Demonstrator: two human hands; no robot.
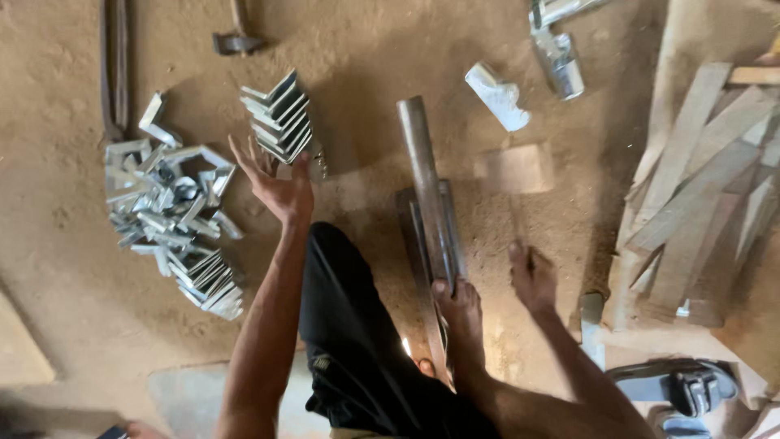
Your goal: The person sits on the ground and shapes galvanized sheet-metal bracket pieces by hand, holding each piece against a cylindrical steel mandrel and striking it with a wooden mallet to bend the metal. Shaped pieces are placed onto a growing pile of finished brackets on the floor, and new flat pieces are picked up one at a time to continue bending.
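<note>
My left hand (276, 183) is raised with the palm open and the fingers spread, holding nothing. It hovers just below a neat stack of shiny metal angle pieces (280, 118). My right hand (532, 276) is closed around the thin handle of a wooden mallet, whose blurred head (516, 167) is up above the hand. Between the hands a steel pipe (422, 162) lies on flat metal bars (443, 244). My bare foot (461, 313) presses on their near end.
A loose pile of the same angle pieces (171, 203) lies on the dirt floor at the left. Wooden offcuts (707, 187) are heaped at the right, with a sandal (674, 382) below them. Metal fittings (497, 96) and a hammer (236, 39) lie at the top.
</note>
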